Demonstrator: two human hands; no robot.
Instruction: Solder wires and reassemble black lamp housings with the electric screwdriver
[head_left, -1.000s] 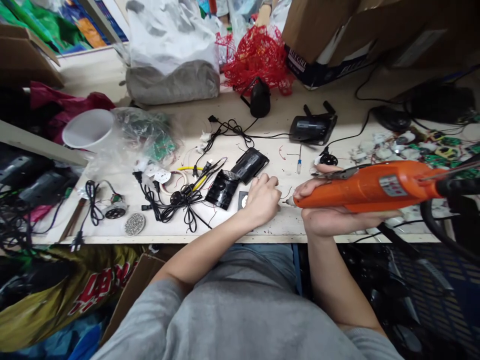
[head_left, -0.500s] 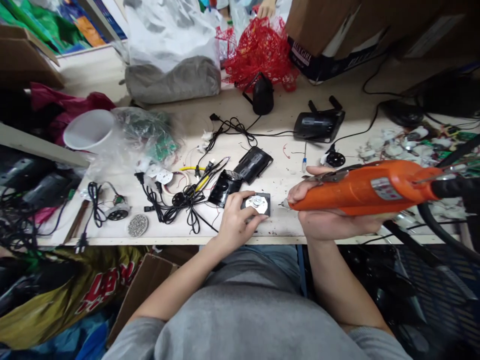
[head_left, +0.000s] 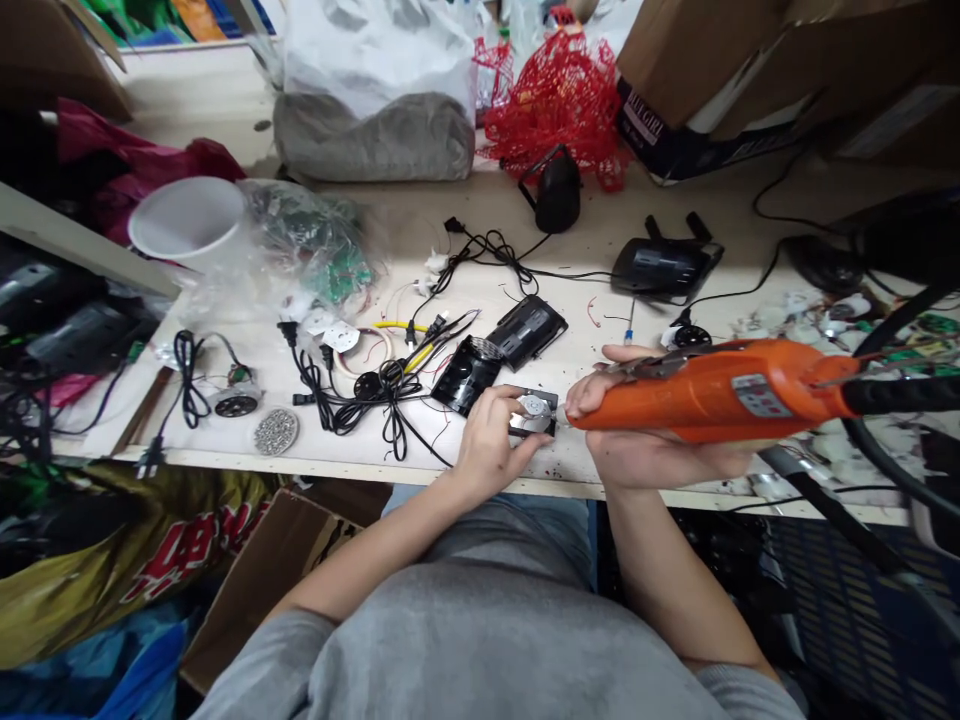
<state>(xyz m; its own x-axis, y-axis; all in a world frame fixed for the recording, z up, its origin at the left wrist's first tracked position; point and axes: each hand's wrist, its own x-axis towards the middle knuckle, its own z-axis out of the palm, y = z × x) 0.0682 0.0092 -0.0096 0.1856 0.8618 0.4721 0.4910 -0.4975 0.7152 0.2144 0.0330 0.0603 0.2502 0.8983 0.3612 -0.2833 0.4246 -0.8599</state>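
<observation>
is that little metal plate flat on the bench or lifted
Flat: the metal plate lies on the bench with no visible gap, and the left hand holds it down.

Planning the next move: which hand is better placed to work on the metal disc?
The right hand, probably: it holds the orange electric screwdriver, its tip beside the metal disc. The left hand has its fingers on the disc's dark base, apparently steadying it.
</observation>
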